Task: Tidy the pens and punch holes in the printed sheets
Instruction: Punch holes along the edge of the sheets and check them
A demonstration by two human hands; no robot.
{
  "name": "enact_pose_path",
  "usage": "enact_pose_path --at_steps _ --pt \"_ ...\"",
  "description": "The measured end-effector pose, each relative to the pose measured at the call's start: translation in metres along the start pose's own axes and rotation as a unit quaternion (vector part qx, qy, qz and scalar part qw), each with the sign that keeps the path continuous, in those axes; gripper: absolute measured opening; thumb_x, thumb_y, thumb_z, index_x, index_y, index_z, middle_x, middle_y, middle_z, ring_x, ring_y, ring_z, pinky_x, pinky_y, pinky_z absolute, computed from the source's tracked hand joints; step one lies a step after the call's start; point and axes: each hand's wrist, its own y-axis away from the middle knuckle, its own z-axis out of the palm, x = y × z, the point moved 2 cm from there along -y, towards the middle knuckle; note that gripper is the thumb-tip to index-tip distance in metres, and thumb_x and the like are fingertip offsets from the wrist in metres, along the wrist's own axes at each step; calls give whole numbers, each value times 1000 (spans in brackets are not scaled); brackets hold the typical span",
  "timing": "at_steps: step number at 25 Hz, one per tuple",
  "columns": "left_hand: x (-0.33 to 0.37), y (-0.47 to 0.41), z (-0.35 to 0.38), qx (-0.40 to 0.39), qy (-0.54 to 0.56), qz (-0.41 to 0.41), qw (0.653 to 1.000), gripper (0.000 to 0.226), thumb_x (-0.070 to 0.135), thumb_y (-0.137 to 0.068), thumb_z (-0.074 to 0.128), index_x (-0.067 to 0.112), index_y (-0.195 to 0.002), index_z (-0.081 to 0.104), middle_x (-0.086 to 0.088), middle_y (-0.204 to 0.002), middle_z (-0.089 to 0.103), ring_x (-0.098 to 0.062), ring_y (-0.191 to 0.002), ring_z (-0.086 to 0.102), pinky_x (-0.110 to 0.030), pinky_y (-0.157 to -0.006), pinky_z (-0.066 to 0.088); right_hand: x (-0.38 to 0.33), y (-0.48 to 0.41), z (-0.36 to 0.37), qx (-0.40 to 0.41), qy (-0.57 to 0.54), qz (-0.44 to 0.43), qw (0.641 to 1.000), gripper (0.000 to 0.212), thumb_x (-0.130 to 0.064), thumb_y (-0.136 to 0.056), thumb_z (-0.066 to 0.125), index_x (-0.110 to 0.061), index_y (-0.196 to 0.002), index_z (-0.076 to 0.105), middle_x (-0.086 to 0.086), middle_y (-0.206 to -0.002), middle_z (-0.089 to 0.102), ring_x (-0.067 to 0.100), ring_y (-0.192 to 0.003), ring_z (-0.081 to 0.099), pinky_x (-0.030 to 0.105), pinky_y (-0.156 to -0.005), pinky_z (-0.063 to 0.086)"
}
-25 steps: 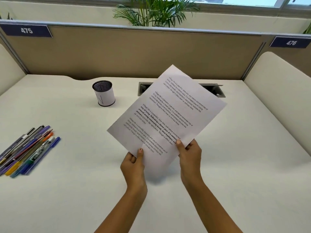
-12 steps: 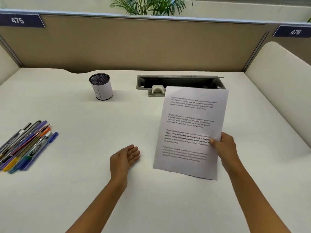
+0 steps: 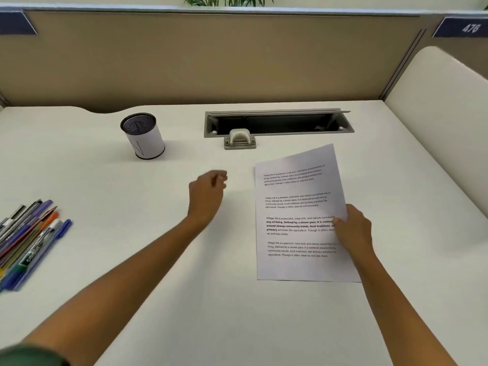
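**White cubicle desk [image 3: 184, 299]: printed sheet [image 3: 295, 239] in my R hand [image 3: 353, 231], L hand [image 3: 207, 192] free**

The desk fills most of the view. A tan partition [image 3: 211, 62] runs along its far edge, w/ a cream side panel [image 3: 443, 114] on the R. Palm leaves [image 3: 229, 0] poke over the partition top. A long grey cable tray [image 3: 277, 122] is sunk into the desk at the back, lid up.

The printed sheet is R of centre, in front of the tray and well apart from it. It's text side up w/ four short paragraphs, the third partly bold. Its near edge looks down on the desk. The far end is skewed a bit to the R, and I can't tell if it's lifted.

My R hand pinches the sheet at its R edge, about mid-height. Thumb is on the printed face, other fingers tucked under the paper.

Pens [image 3: 29, 241] lie in a loose bundle at the desk's L edge, side by side. Purple, orange, blue and green ones show, and some run out of frame.

A mesh pen cup [image 3: 144, 136] wrapped in white paper stands upright at back L, nothing visible inside.

My L hand hovers over the bare desk btwn cup and sheet, touching neither. Fingers are loosely curled, nothing in them, tips blurred.

A small grey hole punch [image 3: 239, 140] sits against the tray's front lip, just beyond the sheet's far L corner and clear of it.

A blue number plate [image 3: 470, 27] at top R reads 476.
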Motion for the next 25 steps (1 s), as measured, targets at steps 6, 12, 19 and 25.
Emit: enact_pose_path --at_steps 6,12,19,25 --pt "43 -110 16 -9 -161 150 975 30 6 -96 45 3 -120 63 -14 -118 67 -27 -106 62 -15 -90 39 -1 -13 2 20 -14 5 1000 34 -4 -92 52 -4 -126 49 20 -116 62 22 -85 48 27 -72 38" --pt "39 -177 53 -78 -262 121 954 36 8 -99 42 1 -133 52 -17 -133 57 -30 -125 50 -33 -108 36 4 -15 4 25 -21 5 999 35 -5 -94 54 -7 -128 49 14 -118 62 20 -86 48 27 -74 36" --pt "25 -203 69 -98 -309 96 941 30 16 -93 59 5 -120 62 -17 -122 62 -31 -112 57 -36 -95 46 6 -19 4 33 -11 -7 999 36 -7 -93 57 -9 -128 52 13 -119 63 18 -87 47 25 -77 36" --pt "18 -194 61 -101 -283 -2 954 26 17 -92 61 1 -112 67 -20 -116 65 -32 -111 58 -34 -90 46 5 -17 5 34 -18 -14 999 35 -5 -93 56 -8 -127 53 13 -117 64 19 -86 49 25 -77 36"
